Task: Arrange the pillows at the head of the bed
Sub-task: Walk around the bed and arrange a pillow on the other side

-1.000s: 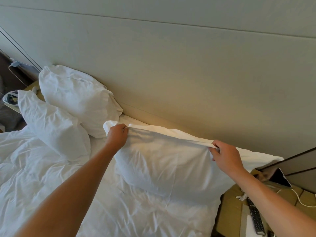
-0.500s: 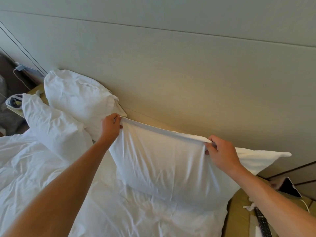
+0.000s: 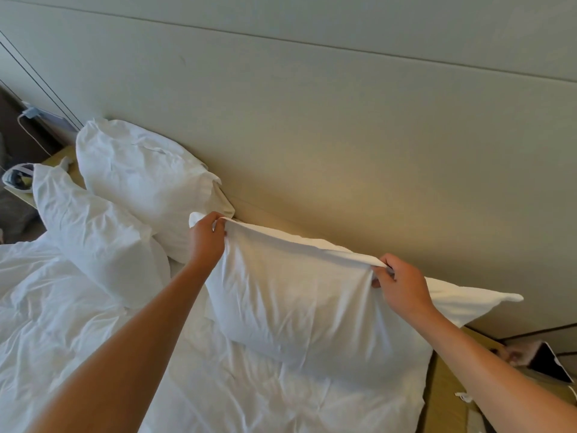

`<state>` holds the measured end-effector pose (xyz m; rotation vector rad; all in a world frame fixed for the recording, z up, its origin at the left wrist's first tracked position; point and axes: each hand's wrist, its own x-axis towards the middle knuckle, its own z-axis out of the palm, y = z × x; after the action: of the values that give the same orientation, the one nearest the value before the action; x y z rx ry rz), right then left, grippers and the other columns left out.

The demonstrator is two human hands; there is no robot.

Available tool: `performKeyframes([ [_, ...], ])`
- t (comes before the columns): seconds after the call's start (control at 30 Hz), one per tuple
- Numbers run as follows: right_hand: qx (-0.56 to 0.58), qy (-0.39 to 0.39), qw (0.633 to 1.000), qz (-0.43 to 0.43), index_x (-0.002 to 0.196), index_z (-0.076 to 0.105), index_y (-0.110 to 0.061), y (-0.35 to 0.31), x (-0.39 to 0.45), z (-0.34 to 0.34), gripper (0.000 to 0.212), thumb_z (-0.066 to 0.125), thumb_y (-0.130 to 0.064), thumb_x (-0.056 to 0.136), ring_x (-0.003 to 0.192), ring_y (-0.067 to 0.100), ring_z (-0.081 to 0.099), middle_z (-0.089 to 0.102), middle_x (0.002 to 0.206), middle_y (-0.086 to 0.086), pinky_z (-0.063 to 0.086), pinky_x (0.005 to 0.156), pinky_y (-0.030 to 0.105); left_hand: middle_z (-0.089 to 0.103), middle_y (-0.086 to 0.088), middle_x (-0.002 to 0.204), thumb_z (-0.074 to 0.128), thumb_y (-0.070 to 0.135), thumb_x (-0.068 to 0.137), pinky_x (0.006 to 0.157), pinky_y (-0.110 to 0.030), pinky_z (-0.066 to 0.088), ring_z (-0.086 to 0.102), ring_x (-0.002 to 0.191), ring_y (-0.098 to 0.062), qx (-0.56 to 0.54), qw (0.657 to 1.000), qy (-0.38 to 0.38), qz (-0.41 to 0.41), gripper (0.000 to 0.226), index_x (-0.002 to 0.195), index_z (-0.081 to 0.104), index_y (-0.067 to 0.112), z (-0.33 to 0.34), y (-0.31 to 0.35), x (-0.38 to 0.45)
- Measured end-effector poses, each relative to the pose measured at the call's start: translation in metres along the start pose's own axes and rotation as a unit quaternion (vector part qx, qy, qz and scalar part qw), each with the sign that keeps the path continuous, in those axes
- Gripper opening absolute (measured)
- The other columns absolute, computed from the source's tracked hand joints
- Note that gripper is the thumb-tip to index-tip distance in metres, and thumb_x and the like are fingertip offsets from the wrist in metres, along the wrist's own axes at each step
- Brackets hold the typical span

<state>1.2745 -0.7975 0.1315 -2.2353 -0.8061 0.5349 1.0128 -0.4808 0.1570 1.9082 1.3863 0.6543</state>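
While the near pillow (image 3: 299, 307) stands on the bed against the headboard (image 3: 359, 151), left hand (image 3: 206, 242) pinches its top left corner and right hand (image 3: 402, 285) pinches the top seam further right — likely to square it upright. Two other pillows (image 3: 137, 182) lean at left, one touching the headboard — probably next.
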Motion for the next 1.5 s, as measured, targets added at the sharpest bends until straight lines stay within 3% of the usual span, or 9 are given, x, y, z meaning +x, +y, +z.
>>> performKeyframes([
  [0.17,0.035,0.013,0.999,0.009,0.078,0.057,-0.017,-0.009,0.018,-0.006,0.026,0.059,-0.023,0.104,0.073,0.007,0.077,0.075,0.075,-0.001,0.058,0.074,0.041,0.073,-0.016,0.086,0.049,0.018,0.103,0.075,-0.038,0.055,0.073,0.082,-0.032,-0.005,1.000,-0.002,0.009,0.026,0.095,0.070,0.005,0.007,0.028,0.037],
  [0.3,0.063,0.023,0.998,0.010,0.078,0.059,-0.014,-0.023,0.035,-0.010,0.026,0.059,-0.019,0.103,0.073,0.011,0.078,0.076,0.076,0.000,0.059,0.074,0.042,0.073,-0.021,0.087,0.048,0.014,0.102,0.085,-0.052,0.058,0.072,0.084,-0.038,0.021,0.999,0.011,0.038,0.028,0.096,0.071,-0.001,0.006,0.042,0.063],
  [0.4,0.101,0.032,0.994,0.003,0.075,0.053,-0.010,-0.035,0.052,-0.008,0.029,0.062,-0.016,0.101,0.074,0.016,0.079,0.073,0.075,0.006,0.060,0.072,0.046,0.075,-0.020,0.091,0.049,0.012,0.099,0.090,-0.049,0.056,0.071,0.090,-0.038,0.002,0.999,0.038,0.026,0.026,0.096,0.073,0.000,0.003,0.051,0.081],
  [0.53,0.109,0.034,0.993,0.010,0.077,0.053,-0.006,-0.045,0.073,0.010,0.027,0.062,-0.016,0.100,0.081,0.023,0.078,0.070,0.077,0.011,0.055,0.067,0.042,0.072,-0.015,0.122,0.053,0.008,0.099,0.104,-0.034,0.045,0.064,0.120,-0.033,0.009,0.999,0.030,0.008,0.027,0.115,0.074,0.009,0.013,0.053,0.084],
  [0.7,0.028,0.030,0.999,0.015,0.081,0.055,-0.021,-0.038,0.086,0.036,0.022,0.056,-0.016,0.102,0.076,0.030,0.059,0.063,0.080,0.001,0.040,0.059,0.035,0.020,-0.015,0.169,0.064,0.031,0.099,0.122,-0.037,0.023,0.025,0.154,-0.029,0.059,0.994,-0.076,-0.044,0.072,0.161,0.028,0.018,0.097,0.029,-0.001],
  [0.8,-0.054,0.037,0.997,-0.047,0.118,0.065,-0.016,-0.029,0.079,0.036,0.017,0.061,-0.016,0.101,0.109,0.031,0.064,0.068,0.120,0.004,0.051,0.094,0.045,0.008,-0.015,0.171,0.062,0.039,0.099,0.124,-0.037,0.018,0.011,0.158,-0.028,0.078,0.981,-0.167,-0.065,0.082,0.163,0.016,0.021,0.149,0.015,-0.059],
  [0.93,-0.229,0.002,0.964,-0.136,0.153,0.048,-0.017,0.000,0.057,0.032,0.057,0.066,-0.024,0.099,0.156,0.028,0.035,0.040,0.166,0.009,0.023,0.129,0.053,-0.003,-0.012,0.172,0.058,0.046,0.098,0.127,-0.042,0.016,0.000,0.159,-0.028,0.087,0.975,-0.192,-0.072,0.082,0.164,0.013,0.028,0.185,0.015,-0.100],
  [1.2,-0.369,-0.066,0.914,-0.152,0.162,0.038,-0.026,0.094,0.019,0.001,0.061,0.054,-0.034,0.103,0.165,0.024,0.012,0.014,0.178,0.003,0.009,0.134,0.050,-0.009,-0.007,0.172,0.056,0.050,0.098,0.124,-0.043,0.020,-0.005,0.159,-0.027,0.081,0.965,-0.237,-0.070,0.083,0.163,0.006,0.036,0.217,0.025,-0.138],
  [1.5,-0.347,-0.130,0.919,-0.136,0.164,0.031,-0.022,0.112,0.001,-0.050,0.065,0.054,-0.032,0.105,0.165,0.028,0.007,0.011,0.178,0.008,0.011,0.134,0.046,0.020,-0.010,0.169,0.059,0.051,0.097,0.124,-0.043,0.023,0.020,0.156,-0.028,0.058,0.954,-0.278,-0.095,0.083,0.163,0.021,0.022,0.222,0.072,-0.169],
])
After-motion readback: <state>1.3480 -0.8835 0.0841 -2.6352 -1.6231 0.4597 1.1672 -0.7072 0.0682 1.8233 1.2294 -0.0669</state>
